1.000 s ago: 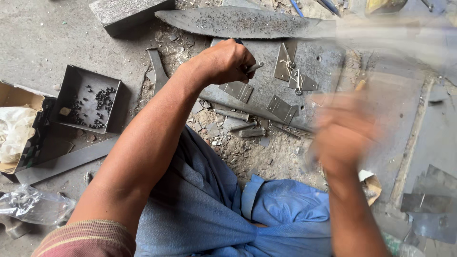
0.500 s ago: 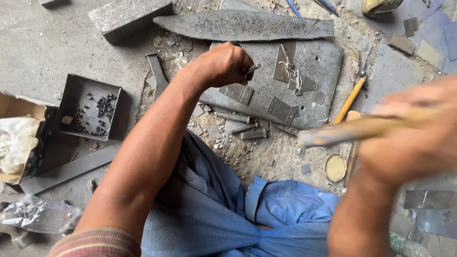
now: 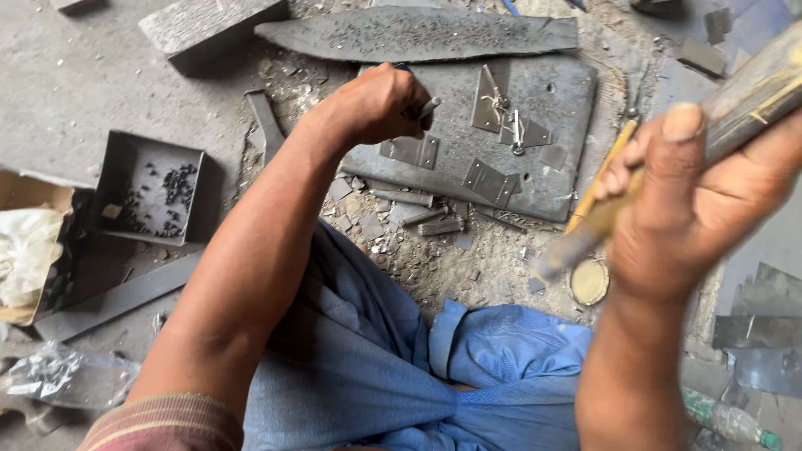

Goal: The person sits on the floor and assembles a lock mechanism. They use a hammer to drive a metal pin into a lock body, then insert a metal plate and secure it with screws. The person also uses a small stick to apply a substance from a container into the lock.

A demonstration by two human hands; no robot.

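Observation:
My left hand (image 3: 376,104) is closed around a small metal punch (image 3: 426,108) held over the dark metal plate (image 3: 568,117) lying on the ground. Hinge-like metal pieces (image 3: 489,179) lie on that plate. My right hand (image 3: 693,205) is raised close to the camera, gripping the wooden handle of a hammer (image 3: 585,230); the hammer's head is out of view at the upper right.
An open dark box of small black rivets (image 3: 150,188) sits at left beside a cardboard box (image 3: 25,242). A long leaf-shaped metal blade (image 3: 418,33) lies beyond the plate. A yellow pencil-like stick (image 3: 597,179), a round lid (image 3: 589,281) and metal scraps lie around. Blue cloth (image 3: 393,367) covers my legs.
My right hand has risen with the hammer, coming higher and nearer the camera. My left hand has stayed in place on the plate.

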